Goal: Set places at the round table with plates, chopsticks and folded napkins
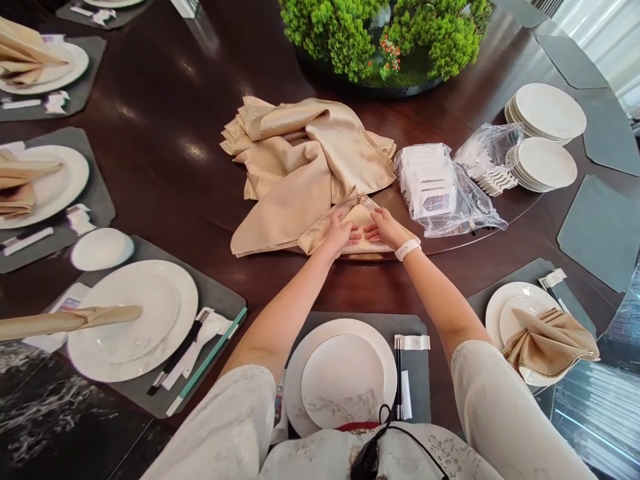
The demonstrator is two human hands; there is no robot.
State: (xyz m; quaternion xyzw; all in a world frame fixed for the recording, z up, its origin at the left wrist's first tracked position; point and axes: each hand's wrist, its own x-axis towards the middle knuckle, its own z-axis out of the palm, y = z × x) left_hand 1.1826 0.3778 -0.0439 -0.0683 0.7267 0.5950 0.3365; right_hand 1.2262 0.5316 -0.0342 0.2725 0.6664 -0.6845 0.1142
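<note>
A beige cloth napkin [317, 233], partly folded, lies on the table in front of me, with both hands at its near part. My left hand [341, 235] holds its left side, fingers pointing inward over the cloth. Facing it from the other side, my right hand [389, 229] has hold of the cloth too, with a white band on the wrist. A small gap separates the two sets of fingertips. Just behind the hands, a loose pile of beige napkins [310, 143] spreads over the dark wood.
Right of the pile lie a plastic bag of white packets [427, 183] and stacked white plates [547, 163]. A green plant centrepiece [363, 37] stands behind. Nearest me is a plate setting [343, 380] on a grey mat; a folded napkin [553, 340] rests on plates at right.
</note>
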